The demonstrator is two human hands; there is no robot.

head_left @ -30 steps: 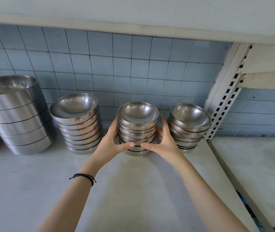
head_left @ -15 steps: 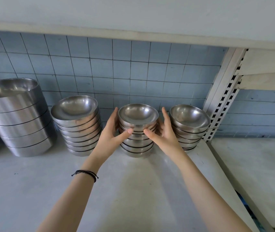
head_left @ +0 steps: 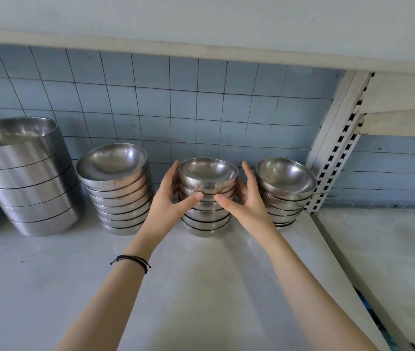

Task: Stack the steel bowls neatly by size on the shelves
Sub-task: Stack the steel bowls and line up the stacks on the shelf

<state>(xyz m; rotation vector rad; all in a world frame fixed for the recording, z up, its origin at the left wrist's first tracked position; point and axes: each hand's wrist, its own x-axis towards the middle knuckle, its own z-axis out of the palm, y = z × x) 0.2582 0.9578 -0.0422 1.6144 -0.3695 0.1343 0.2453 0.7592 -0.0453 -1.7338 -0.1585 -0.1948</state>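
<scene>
Four stacks of steel bowls stand in a row at the back of a pale shelf (head_left: 201, 287), against a blue tiled wall (head_left: 176, 110). From left to right: a big stack (head_left: 28, 178) of wide straight-sided bowls, a mid stack (head_left: 119, 191), the centre stack (head_left: 207, 198) and a right stack (head_left: 286, 192), each of rounded bowls. At the far left edge a sliver of one more stack shows, too cut off to tell more. A white slotted post (head_left: 335, 153) rises just beside the right stack, and the underside of an upper shelf (head_left: 201, 21) hangs close above all the bowls.

The centre stack stands upright, its long axis vertical, every bowl mouth-up; the top bowl sits slightly tilted toward the right. The mid stack leans a little to the right; the right stack's top bowl tips toward the camera.

The left hand (head_left: 169, 201) cups the left side of the centre stack, fingers spread behind it and thumb pressed on the front of an upper bowl. The right hand (head_left: 245, 201) mirrors it on the right side, fingers up along the back, thumb on the front. The two thumb tips lie near each other, apart. A dark cord bracelet (head_left: 133, 262) circles the left wrist. The gaps to the neighbouring stacks are narrow, with the fingers filling them on both sides
</scene>
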